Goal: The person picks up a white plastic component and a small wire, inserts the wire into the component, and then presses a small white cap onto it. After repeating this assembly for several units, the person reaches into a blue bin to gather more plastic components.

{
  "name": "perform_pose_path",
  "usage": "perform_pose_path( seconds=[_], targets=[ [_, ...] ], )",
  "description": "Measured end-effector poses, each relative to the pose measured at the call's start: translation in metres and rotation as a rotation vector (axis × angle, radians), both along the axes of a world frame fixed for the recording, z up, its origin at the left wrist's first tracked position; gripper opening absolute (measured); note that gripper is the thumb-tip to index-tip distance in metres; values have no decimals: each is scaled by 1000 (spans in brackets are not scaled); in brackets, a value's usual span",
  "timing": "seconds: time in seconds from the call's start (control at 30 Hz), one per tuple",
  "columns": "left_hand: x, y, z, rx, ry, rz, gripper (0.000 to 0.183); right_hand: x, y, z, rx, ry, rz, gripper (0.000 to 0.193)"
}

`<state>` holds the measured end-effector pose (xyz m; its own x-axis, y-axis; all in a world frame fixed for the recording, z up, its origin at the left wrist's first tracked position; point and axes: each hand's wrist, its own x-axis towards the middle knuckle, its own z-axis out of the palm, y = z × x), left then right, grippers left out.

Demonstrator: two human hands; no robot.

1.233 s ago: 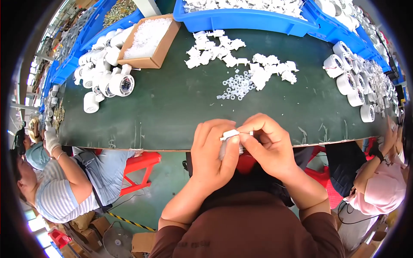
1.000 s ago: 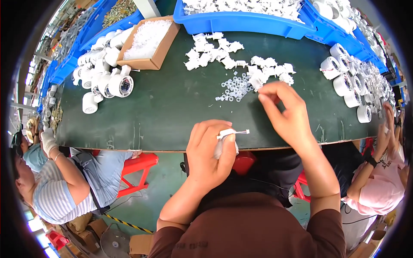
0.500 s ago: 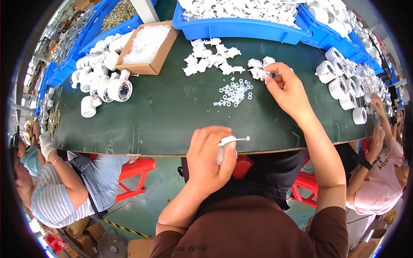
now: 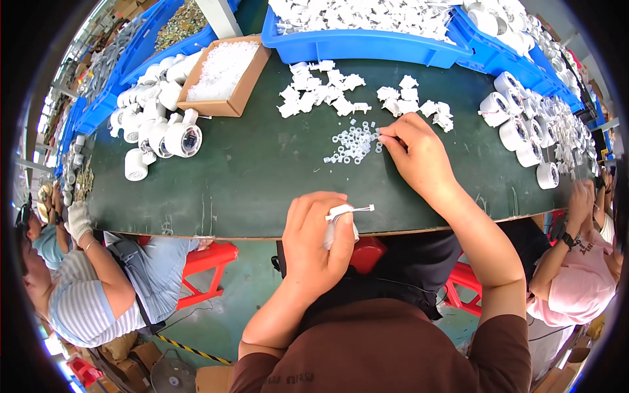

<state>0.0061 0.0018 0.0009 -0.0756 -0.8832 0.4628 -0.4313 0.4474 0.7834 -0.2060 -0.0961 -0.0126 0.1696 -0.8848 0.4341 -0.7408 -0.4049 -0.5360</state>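
Note:
My left hand (image 4: 311,242) is closed around a white plastic housing (image 4: 329,234) near the table's front edge. A short thin cable with a small white connector (image 4: 371,207) sticks out of it to the right. Most of the housing is hidden by my fingers. My right hand (image 4: 419,154) reaches over the table, thumb and forefinger pinched at the right edge of a loose pile of small clear plastic rings (image 4: 354,145). What sits between those fingertips is too small to make out. Just beyond that hand lie white plastic brackets (image 4: 401,101), with more brackets (image 4: 318,88) to their left.
Blue bins (image 4: 367,49) of white parts line the far side. A cardboard box (image 4: 236,98) of clear pieces stands left of them, beside white round housings (image 4: 183,139). More round housings (image 4: 514,134) lie at right. Co-workers sit at both sides, one in a striped shirt (image 4: 92,298).
My right hand has moved from the white brackets toward me and left, to the clear rings. The brackets it covered now show. My left hand keeps its hold, nearly still.

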Motion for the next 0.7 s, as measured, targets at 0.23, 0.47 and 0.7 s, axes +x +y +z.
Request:
perform_pose_path(
  seconds=[0.23,0.47,0.7],
  targets=[
    [3,-2,2,42,20,35,8,-4,4,10,188,-145,-4,10],
    [7,-7,1,-9,-43,66,9,-2,16,16,140,-158,6,17],
    [4,-9,1,-39,-88,71,8,11,24,8,-66,14,152,17]
  ],
)
